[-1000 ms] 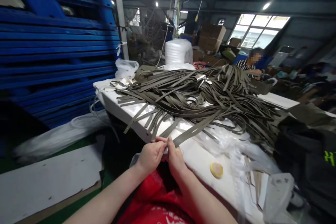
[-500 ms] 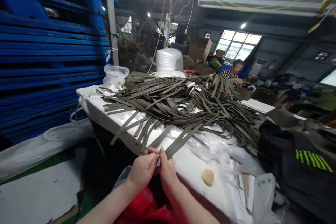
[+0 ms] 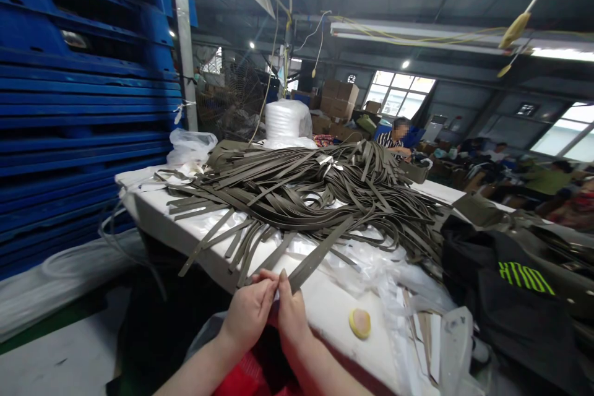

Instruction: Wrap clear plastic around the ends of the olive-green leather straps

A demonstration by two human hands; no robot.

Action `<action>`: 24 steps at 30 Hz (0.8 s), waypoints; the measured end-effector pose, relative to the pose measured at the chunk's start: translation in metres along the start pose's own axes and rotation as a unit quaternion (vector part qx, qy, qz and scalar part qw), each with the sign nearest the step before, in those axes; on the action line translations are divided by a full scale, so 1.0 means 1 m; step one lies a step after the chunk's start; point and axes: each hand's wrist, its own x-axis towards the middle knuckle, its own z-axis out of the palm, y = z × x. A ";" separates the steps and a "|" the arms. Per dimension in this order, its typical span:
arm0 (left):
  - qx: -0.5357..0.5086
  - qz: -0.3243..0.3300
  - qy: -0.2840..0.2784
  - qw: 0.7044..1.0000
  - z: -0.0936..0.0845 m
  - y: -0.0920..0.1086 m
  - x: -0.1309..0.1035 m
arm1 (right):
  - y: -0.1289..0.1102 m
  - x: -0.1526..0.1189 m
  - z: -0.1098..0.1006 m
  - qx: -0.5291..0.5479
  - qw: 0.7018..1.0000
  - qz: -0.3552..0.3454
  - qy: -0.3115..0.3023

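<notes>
One long, flat, olive-grey strap (image 3: 321, 253) is being worked on at its near end, just over the front edge of the white-topped counter (image 3: 327, 303). This end is pinched between the closed fingertips of both hands, the left hand (image 3: 250, 308) being curled in from one side and the right hand (image 3: 293, 312) being brought against it, thumb raised. A small white piece (image 3: 277, 294) is partly seen between them; whether it is attached to the strap cannot be told. The rest of the strap is run back into a large, tangled heap of matching olive-grey straps (image 3: 278, 198), by which much of the counter is covered.

The work on this end is judged to be unfinished, since it has not been released. No separate finished pile can be made out, so how many straps are done or left cannot be told. A round, yellow-rimmed disc (image 3: 360, 323) is left untouched beside the right hand, near crumpled clear plastic sheeting (image 3: 392, 263).
</notes>
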 end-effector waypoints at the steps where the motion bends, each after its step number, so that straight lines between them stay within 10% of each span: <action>1: 0.003 0.001 0.000 1.000 0.001 -0.001 -0.001 | -0.002 0.000 -0.002 0.016 1.000 0.007 0.005; 8: 0.037 0.017 -0.004 0.999 -0.003 0.007 0.007 | -0.078 0.025 -0.031 0.021 0.996 -0.078 0.033; 16: 0.005 0.064 0.108 0.992 -0.022 0.049 0.069 | -0.112 0.004 0.002 -0.153 0.973 -0.148 -0.088; 24: -0.300 -0.041 -0.057 0.951 -0.023 0.034 0.089 | -0.145 0.010 -0.013 -0.117 0.978 -0.158 -0.075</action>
